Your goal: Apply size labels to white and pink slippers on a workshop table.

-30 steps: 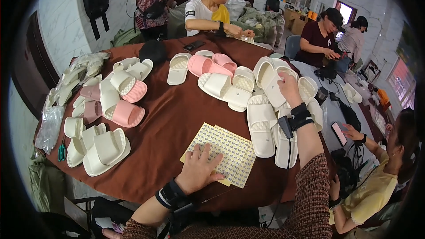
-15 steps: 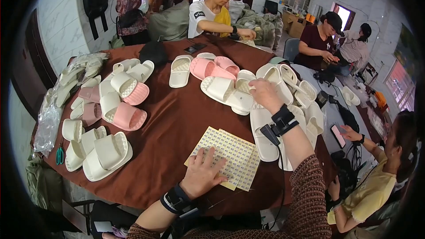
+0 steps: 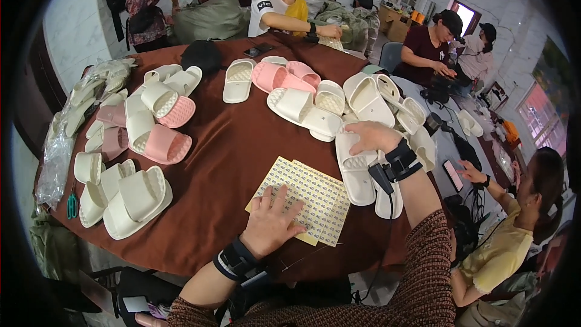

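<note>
- A brown cloth (image 3: 224, 184) covers the table.
- At far left lie clear plastic wrapping (image 3: 55, 169) and teal-handled scissors (image 3: 72, 206).
- Next, white and pink slippers (image 3: 166, 145) overlap in a loose heap.
- Near the front edge, overlapping pale-yellow sheets (image 3: 327, 203) carry rows of small dark marks; the left hand (image 3: 271, 225) covers part of them, fingers spread flat, gripping nothing.
- Right of the sheets, a white slipper (image 3: 361, 189) with a broad smooth strap points toward the wearer; the right hand (image 3: 378, 136) is over its far end, fingers curved, and whether they grip I cannot tell.
- A dark wristband (image 3: 400, 160) and cable (image 3: 390, 203) block parts of the neighbouring slippers.
- At far right, a person in yellow (image 3: 499, 242) reaches toward a phone (image 3: 452, 175).
</note>
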Action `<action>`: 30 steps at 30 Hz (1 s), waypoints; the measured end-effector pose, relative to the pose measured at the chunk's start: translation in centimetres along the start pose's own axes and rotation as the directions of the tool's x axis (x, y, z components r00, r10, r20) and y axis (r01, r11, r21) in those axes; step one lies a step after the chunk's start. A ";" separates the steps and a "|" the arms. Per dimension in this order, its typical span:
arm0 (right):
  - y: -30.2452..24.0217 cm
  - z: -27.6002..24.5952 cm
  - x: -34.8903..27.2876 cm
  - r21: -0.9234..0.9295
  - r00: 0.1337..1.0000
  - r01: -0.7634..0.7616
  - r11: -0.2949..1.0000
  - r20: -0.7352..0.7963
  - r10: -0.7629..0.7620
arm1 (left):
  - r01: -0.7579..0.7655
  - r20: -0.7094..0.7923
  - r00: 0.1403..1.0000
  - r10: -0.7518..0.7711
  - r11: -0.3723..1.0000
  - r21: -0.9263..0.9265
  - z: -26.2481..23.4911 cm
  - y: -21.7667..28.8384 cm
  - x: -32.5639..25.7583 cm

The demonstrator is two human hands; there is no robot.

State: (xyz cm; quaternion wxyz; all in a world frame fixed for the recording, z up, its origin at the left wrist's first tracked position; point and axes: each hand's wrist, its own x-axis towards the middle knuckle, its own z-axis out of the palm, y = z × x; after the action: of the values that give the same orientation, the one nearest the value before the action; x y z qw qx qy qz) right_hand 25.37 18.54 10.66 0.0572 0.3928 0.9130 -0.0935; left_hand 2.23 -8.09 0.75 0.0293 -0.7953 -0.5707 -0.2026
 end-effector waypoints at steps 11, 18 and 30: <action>0.9 0.8 -1.9 -0.009 0.983 0.173 0.985 -0.055 -0.173 | -0.012 -0.025 1.000 0.012 1.000 0.027 0.2 -0.1 0.0; -1.3 -1.6 -2.9 0.091 0.968 0.125 0.988 -0.229 -0.101 | -0.015 -0.036 0.999 0.016 1.000 0.021 0.3 -0.1 0.0; -2.1 -2.4 -2.3 0.181 0.895 0.036 0.983 -0.444 0.049 | 0.001 -0.038 0.999 -0.001 1.000 0.015 0.5 -0.5 -0.3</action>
State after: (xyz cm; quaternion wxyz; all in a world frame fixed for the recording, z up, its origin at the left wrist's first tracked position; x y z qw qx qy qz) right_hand 25.34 16.07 13.62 -0.1904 0.4105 0.8877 -0.0850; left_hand 1.81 -8.06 0.11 0.0460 -0.7908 -0.5719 -0.2132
